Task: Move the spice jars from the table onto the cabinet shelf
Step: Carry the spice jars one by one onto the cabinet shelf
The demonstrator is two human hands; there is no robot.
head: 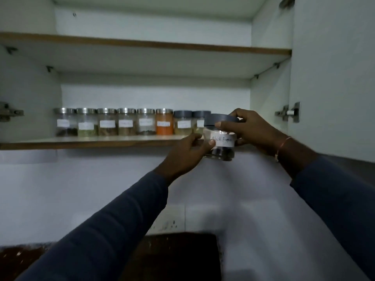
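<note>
Both hands grasp the pepper jar [220, 142] before the shelf [81, 143]: left hand [187, 154] on its body, right hand [249, 130] on its lid [220, 119].

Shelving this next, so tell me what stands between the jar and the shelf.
Nothing visible. The jar is held at the shelf edge, right of the row; the spot behind it is hidden.
</note>
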